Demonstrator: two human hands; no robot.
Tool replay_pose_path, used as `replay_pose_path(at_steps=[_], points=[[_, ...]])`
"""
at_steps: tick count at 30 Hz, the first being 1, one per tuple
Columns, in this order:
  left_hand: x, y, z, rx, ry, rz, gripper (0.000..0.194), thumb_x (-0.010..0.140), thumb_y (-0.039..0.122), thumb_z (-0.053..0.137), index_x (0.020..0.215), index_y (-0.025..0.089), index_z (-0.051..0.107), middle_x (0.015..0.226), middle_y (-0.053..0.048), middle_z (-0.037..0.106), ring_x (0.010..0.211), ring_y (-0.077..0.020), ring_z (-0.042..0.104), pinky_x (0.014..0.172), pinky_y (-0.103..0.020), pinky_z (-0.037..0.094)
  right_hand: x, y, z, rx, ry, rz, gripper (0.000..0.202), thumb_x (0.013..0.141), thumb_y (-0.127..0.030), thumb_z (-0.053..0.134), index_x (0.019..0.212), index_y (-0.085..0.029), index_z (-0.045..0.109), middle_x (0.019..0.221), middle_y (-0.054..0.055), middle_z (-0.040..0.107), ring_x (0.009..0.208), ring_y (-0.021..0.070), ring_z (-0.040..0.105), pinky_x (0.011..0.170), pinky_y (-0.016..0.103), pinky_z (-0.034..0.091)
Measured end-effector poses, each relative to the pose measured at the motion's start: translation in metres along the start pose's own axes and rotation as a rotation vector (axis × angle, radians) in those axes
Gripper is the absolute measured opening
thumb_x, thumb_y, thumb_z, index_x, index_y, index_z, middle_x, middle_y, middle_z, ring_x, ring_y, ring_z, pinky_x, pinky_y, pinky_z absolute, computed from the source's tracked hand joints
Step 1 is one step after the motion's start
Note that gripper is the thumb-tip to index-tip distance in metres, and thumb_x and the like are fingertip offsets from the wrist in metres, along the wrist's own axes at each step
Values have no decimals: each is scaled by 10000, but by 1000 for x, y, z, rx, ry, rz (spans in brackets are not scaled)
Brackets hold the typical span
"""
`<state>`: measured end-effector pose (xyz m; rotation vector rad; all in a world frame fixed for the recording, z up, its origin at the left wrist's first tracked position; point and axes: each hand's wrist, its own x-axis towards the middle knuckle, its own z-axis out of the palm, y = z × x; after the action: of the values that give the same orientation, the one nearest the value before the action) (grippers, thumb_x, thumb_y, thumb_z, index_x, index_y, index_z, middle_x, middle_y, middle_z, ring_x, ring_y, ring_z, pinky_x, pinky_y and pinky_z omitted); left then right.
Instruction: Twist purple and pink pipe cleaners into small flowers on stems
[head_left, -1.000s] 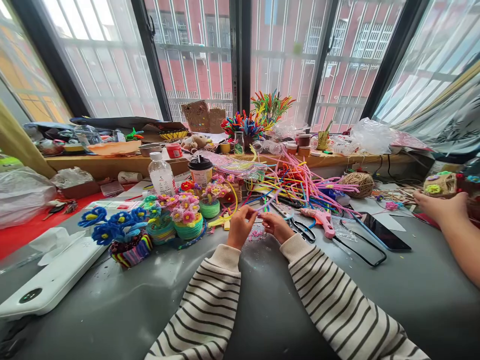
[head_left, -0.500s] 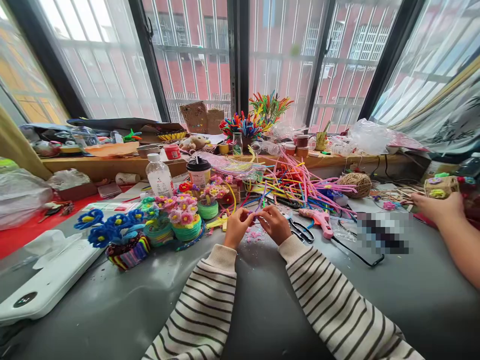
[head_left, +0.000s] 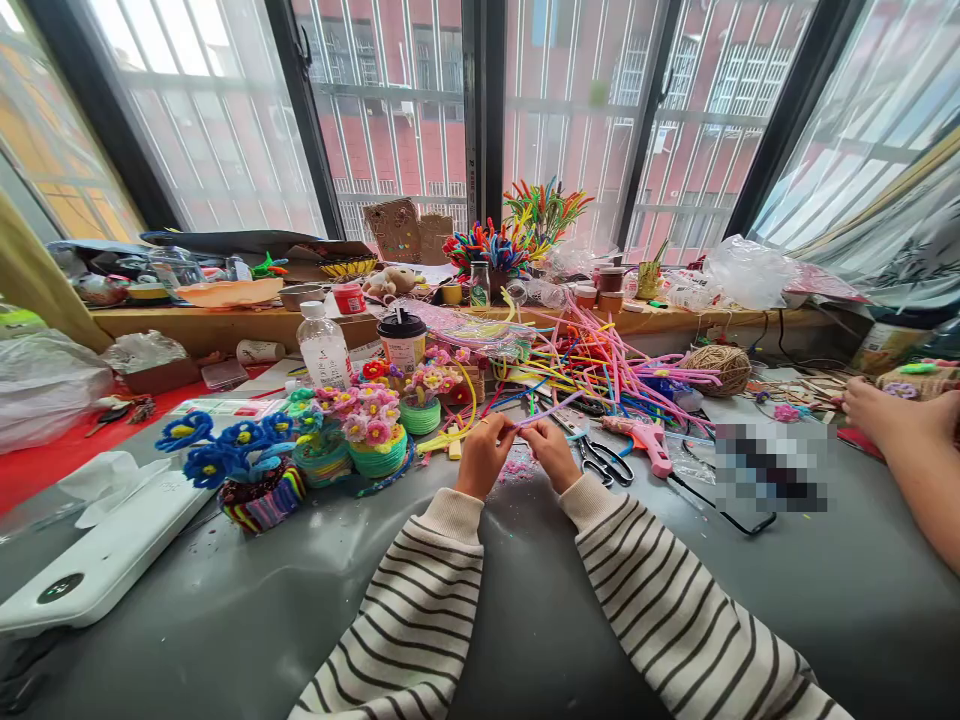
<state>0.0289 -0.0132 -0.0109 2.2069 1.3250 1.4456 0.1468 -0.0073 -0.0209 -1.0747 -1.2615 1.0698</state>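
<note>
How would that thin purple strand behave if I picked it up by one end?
The purple strand is probably fairly stiff: its free end juts past the right hand with no visible droop. Being so thin, it is likely very light and may bend when pushed.

the sleeves [head_left: 412, 610], at seven and five o'clock, are loose, cream-coloured and narrowly striped in dark grey; each ends in a plain, snug cream cuff [head_left: 454, 515].
</note>
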Motion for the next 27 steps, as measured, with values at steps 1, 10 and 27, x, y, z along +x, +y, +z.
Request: replay_pose_path(at_steps=[1, 10, 27], points=[[0, 1, 0, 3, -3, 19, 145, 716, 299, 452, 659, 191, 530, 624, -5, 542, 595, -115, 495, 601, -224, 369, 1, 0, 0, 140, -47, 136, 153, 586, -263, 495, 502, -174, 402, 457, -64, 306, 403, 55, 261, 378, 198, 201], [3, -4, -2, -418, -10, -291, 201, 623, 361, 554, 660, 164, 539, 590, 10, 556, 564, -111, 527, 552, -215, 408, 0, -2, -9, 320, -193, 225, 206, 542, -321, 595, 582, -151, 485, 452, -71, 345, 398, 28, 265, 363, 169, 119], [4, -3, -6, -960, -194, -756, 302, 449, 267, 708, 660, 116, 553, 581, 12, 590, 516, -80, 563, 590, -221, 465, -2, -5, -13, 491, -271, 323, 261, 498, -325, 675, 604, -152, 512, 454, -78, 359, 418, 22, 292, 382, 160, 176]])
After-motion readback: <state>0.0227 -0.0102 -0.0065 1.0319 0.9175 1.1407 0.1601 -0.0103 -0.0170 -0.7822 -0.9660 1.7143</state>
